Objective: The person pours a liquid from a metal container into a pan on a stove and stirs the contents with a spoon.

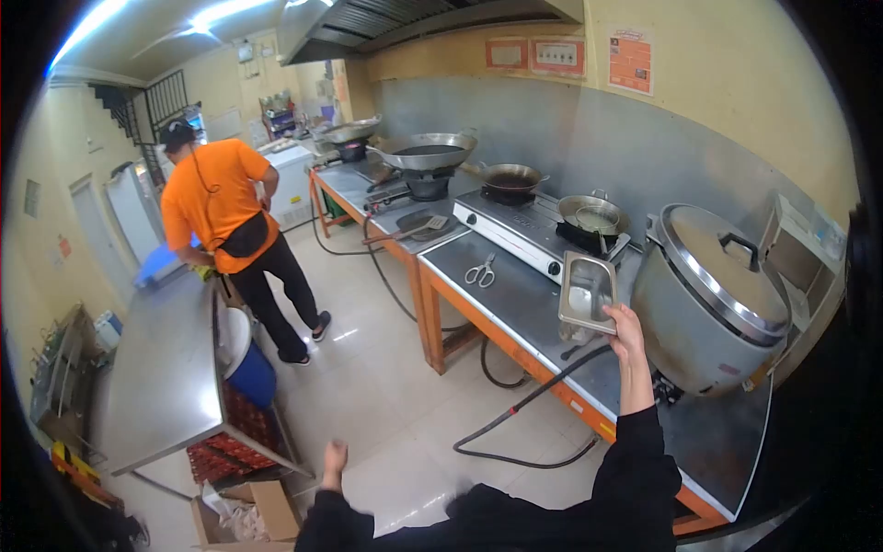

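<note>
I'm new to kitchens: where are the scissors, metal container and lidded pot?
Scissors (pixel 485 268): head view, where blades meet handles.
Metal container (pixel 587 300): head view, its inside.
Lidded pot (pixel 681 294): head view, side wall.

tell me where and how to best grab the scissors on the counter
Grip the scissors by the finger loops, coming from the aisle side of the counter. They lie flat with the loops toward that edge and the blades toward the stove, so this approach should keep fingers off the blades. The right hand already holds a metal container.
</note>
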{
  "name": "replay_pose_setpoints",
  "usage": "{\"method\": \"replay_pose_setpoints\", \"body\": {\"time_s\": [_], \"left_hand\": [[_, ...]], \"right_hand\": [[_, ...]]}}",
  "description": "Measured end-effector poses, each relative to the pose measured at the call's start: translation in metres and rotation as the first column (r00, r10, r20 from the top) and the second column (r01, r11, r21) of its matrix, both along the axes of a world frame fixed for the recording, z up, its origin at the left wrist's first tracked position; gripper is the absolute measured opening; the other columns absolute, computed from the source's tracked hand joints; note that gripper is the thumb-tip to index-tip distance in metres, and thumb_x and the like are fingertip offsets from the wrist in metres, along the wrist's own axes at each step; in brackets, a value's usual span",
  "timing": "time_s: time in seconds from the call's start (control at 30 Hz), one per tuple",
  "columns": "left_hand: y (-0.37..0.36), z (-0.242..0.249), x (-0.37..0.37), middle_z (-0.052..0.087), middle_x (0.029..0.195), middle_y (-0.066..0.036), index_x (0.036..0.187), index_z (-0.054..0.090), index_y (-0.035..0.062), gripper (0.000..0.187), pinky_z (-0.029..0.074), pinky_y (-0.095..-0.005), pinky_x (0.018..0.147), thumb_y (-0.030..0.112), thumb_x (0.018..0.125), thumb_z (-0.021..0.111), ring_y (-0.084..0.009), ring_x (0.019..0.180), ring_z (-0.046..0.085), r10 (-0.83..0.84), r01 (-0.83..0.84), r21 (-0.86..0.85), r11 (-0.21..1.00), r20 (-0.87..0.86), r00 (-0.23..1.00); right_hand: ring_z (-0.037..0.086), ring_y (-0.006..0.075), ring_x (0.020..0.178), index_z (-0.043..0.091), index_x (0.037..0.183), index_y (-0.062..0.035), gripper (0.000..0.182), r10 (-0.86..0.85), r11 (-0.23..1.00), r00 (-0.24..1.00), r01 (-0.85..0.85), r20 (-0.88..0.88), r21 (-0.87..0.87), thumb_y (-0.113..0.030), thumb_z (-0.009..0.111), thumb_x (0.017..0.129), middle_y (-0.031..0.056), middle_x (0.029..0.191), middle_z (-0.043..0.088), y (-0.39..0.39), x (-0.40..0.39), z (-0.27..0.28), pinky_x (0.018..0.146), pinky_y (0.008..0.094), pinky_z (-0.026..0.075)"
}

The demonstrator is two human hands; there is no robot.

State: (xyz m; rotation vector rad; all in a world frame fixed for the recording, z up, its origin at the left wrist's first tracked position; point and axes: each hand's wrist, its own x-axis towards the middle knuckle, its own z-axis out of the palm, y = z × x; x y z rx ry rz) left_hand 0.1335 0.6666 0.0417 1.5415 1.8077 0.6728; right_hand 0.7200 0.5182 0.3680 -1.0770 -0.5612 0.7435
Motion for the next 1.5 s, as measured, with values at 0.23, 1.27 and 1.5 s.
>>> {"method": "replay_pose_setpoints", "body": {"time_s": [0.23,1.27,1.5], "left_hand": [[0.247,0.121,0.291,0.055,0.071,-0.004,0.089,0.052,0.0014,0.021,0.042,-0.0248,0.057,0.02,0.078,0.053,-0.012,0.065,0.052,-0.432,0.416,0.172,0.893,0.586,0.685],[0.684,0.236,0.748,0.052,0.056,-0.006,0.067,0.052,-0.002,0.025,0.046,-0.0253,0.039,0.02,0.078,0.05,-0.012,0.044,0.051,-0.5,0.672,0.076,0.737,0.731,0.465],[0.689,0.238,0.74,0.051,0.056,-0.004,0.068,0.051,0.0004,0.03,0.045,-0.024,0.039,0.028,0.08,0.05,-0.0111,0.044,0.05,-0.531,0.744,0.074,0.664,0.748,0.398]], "right_hand": [[0.05,0.0112,0.054,0.044,0.074,-0.0072,0.006,-0.079,0.996,0.997,0.08,0.027,-0.044,-0.004,0.05,0.073,0.0009,0.069,0.049,0.186,0.078,0.012,0.048,0.0251,0.044],[0.049,0.0086,0.056,0.048,0.068,-0.0082,0.008,-0.15,0.796,0.959,0.261,0.239,-0.546,-0.008,0.056,0.07,-0.0016,0.063,0.045,0.612,0.295,0.075,0.048,0.0269,0.051],[0.053,0.0202,0.069,0.051,0.078,0.0028,0.012,-0.081,0.744,0.962,0.233,0.262,-0.626,-0.002,0.056,0.068,0.0087,0.078,0.048,0.622,0.306,0.079,0.055,0.034,0.053]]}}
